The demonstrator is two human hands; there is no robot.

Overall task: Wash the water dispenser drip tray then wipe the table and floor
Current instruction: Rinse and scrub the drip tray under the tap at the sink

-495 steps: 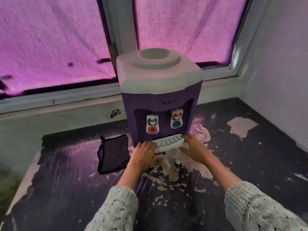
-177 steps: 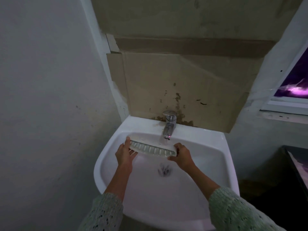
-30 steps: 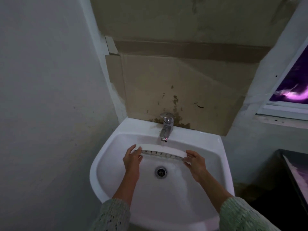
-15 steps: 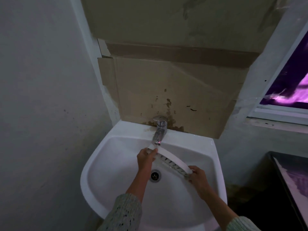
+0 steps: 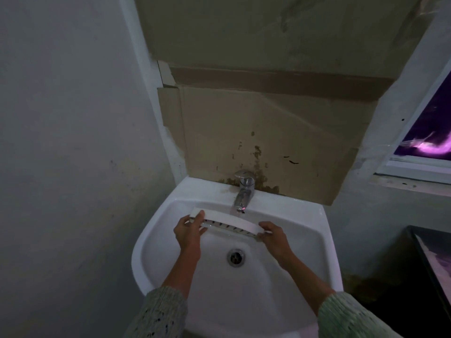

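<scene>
Closest to you are your two knitted sleeves (image 5: 158,313), pale and flecked with dark specks, reaching out over the white sink (image 5: 156,242). Below your forearms the metal drain (image 5: 236,257) sits at the bottom of the bowl. Your left hand (image 5: 189,231) grips the left end of the drip tray (image 5: 231,222), fingers curled over its top edge, and your right hand (image 5: 274,236) pinches the right end, thumb on top. You hold the tray above the bowl, clear of the drain, running roughly level from left to right with its left end a little farther from you. The tray is a long, narrow white plastic piece, gently curved, with a smooth pale face turned up and a row of dark slots showing along the near edge. Just behind it the chrome tap (image 5: 244,191) stands on the sink's back rim, and a thin stream of water drops from the spout onto the tray near its middle. Behind the tap a sheet of brown cardboard (image 5: 268,132) covers the wall, stained dark just above the tap. Far right, a window (image 5: 429,142) shows purple, and a dark counter (image 5: 429,264) edge sits below it.
</scene>
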